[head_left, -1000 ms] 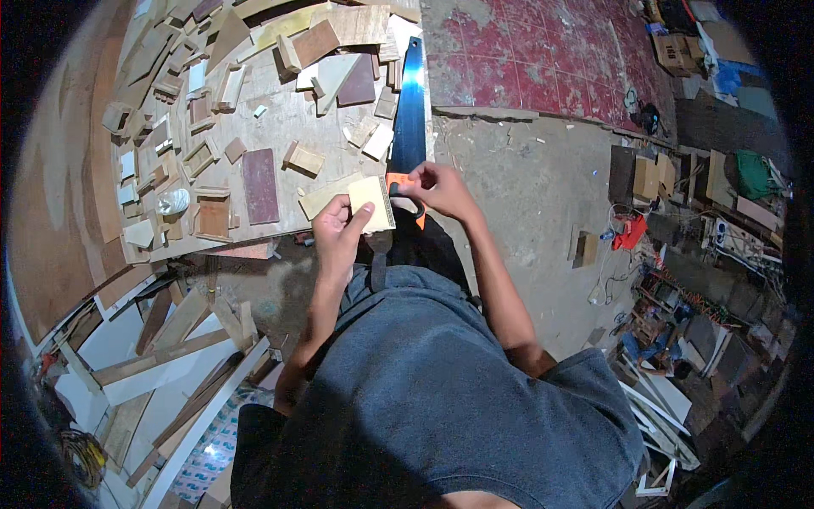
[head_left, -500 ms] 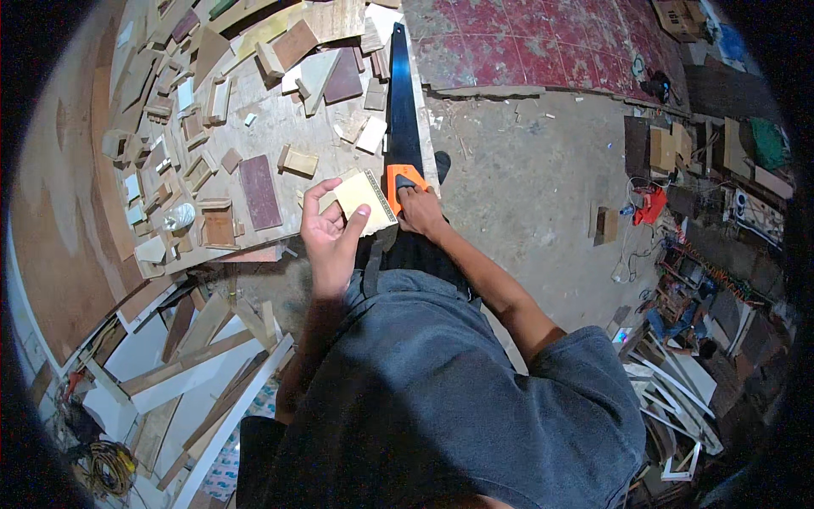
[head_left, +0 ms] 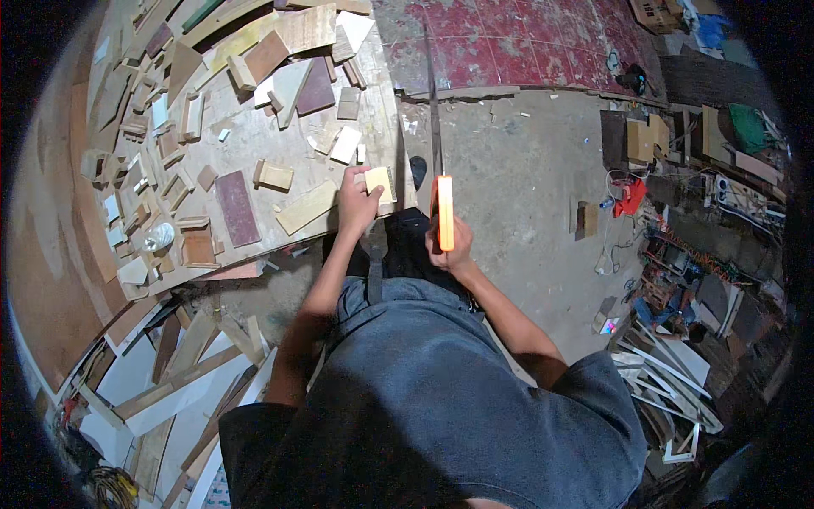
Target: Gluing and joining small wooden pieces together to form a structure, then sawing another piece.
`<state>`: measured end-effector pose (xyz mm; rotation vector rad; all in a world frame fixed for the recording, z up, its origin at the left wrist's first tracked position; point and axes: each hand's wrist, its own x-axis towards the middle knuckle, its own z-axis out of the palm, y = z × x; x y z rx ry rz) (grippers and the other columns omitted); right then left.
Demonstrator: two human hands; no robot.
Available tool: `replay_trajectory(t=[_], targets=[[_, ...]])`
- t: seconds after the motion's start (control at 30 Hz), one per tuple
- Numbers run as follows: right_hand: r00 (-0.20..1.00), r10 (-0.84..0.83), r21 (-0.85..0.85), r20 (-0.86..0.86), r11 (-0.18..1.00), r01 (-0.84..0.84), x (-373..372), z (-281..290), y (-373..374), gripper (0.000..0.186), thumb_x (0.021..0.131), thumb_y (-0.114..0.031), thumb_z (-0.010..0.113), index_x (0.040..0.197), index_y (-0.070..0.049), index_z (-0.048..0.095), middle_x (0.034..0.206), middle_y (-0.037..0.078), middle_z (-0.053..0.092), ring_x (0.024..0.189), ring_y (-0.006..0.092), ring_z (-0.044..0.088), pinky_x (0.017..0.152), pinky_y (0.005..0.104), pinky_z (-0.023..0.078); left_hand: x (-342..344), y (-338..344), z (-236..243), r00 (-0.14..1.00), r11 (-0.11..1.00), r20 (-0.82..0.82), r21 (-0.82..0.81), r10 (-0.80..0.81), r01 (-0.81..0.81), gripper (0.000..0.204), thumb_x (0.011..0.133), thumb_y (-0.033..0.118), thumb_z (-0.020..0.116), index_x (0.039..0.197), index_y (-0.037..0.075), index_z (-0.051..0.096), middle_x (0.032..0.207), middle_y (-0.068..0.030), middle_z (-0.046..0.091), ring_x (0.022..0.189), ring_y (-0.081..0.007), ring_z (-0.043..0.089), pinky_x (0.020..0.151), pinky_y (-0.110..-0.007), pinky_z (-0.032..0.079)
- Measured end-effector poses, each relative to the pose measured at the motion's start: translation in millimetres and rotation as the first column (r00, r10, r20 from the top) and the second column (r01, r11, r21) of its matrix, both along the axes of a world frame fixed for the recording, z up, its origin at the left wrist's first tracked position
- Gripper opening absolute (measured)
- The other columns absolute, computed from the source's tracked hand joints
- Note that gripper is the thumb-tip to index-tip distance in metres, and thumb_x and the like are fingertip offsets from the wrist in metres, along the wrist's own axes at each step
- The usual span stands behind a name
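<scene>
The left hand [head_left: 358, 204] presses a small wood block [head_left: 379, 181] at the table [head_left: 254, 140] edge; the right hand [head_left: 449, 246] grips a handsaw [head_left: 444, 212]. Fingers sit near the blade; a slip could cut them.

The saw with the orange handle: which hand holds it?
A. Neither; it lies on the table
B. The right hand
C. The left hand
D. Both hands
B. The right hand grips the orange handle of the saw, while the left hand presses a small pale wood block at the table's edge.

A brown cardboard box [head_left: 655, 12] sits on the floor, upper right.
</scene>
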<state>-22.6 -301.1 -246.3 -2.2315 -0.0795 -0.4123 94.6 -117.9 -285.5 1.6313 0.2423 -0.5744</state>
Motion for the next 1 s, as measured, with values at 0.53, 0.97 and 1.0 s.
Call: replay_trajectory(t=[0.53, 0.97, 1.0], targets=[[0.721, -0.202, 0.27, -0.662, 0.834, 0.481, 62.4, -88.2, -36.1, 0.019, 0.09, -0.016, 0.067, 0.102, -0.001, 0.063, 0.08, 0.011, 0.067, 0.077, 0.0183, 0.066, 0.072, 0.0346, 0.051, 27.4, -61.5, -86.2, 0.768, 0.694, 0.421, 0.719, -0.482, 0.041, 0.053, 0.081, 0.027, 0.076, 0.126, 0.006, 0.059, 0.102, -0.0152, 0.058, 0.095, -0.0347, 0.06, 0.081, -0.043, 0.05], [0.739, -0.247, 0.266, -0.627, 0.823, 0.501, 111.5, -146.3, -28.8, 0.018, 0.083, -0.012, 0.074, 0.095, -0.001, 0.068, 0.082, 0.012, 0.07, 0.076, 0.0162, 0.066, 0.073, 0.0329, 0.051, 26.9, -67.2, -100.6, 0.79, 0.755, 0.45, 0.655, -0.416, 0.024, 0.055, 0.076, 0.03, 0.082, 0.119, 0.0, 0.064, 0.097, -0.0139, 0.059, 0.082, -0.0298, 0.062, 0.071, -0.04, 0.051], [0.737, -0.246, 0.265, -0.63, 0.823, 0.502, 111.7, -146.7, -29.4, 0.018, 0.083, -0.012, 0.074, 0.095, -0.001, 0.068, 0.082, 0.012, 0.07, 0.076, 0.0162, 0.066, 0.073, 0.0329, 0.051, 26.0, -67.9, -101.3, 0.807, 0.77, 0.438, 0.637, -0.396, 0.032, 0.055, 0.077, 0.029, 0.082, 0.119, -0.001, 0.064, 0.097, -0.0146, 0.059, 0.079, -0.0298, 0.062, 0.068, -0.039, 0.052]])
